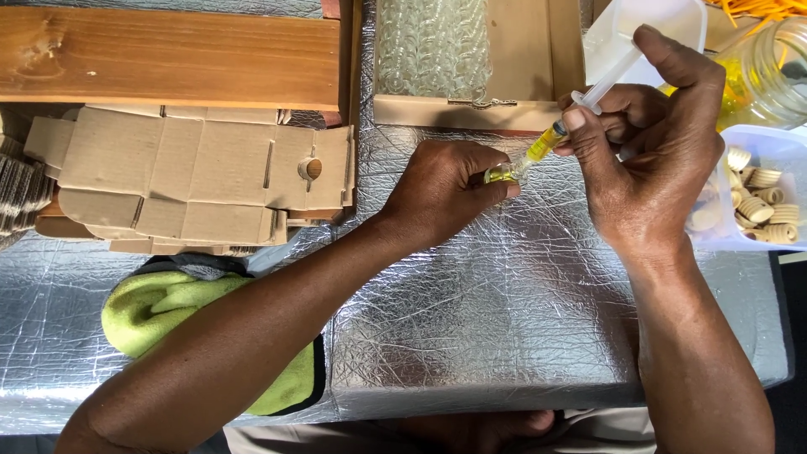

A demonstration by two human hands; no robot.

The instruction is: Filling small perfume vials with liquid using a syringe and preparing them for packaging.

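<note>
Filling goes well if you keep things steady: your left hand [441, 189] pinches the small bottle [502, 173] above the silver table [471, 336], your right hand [651, 160] grips the syringe [572, 113] just right of it; press the plunger slowly and keep the tip inside the mouth.

- Left hand [441, 189]: bare, no glove, no ring visible.
- Right hand [651, 151]: bare, no glove; the fingers that show carry no ring.
- Nails: short and plain on the thumb and fingers that show.
- Wrists: bare on both sides; no watch, strap or bracelet.
- Forearms: bare along their full visible length; no sleeve or cuff enters the view.
- Lower body: a strip of light beige garment [605, 429] shows at the bottom edge, plain, without visible pattern; its type cannot be told.
</note>
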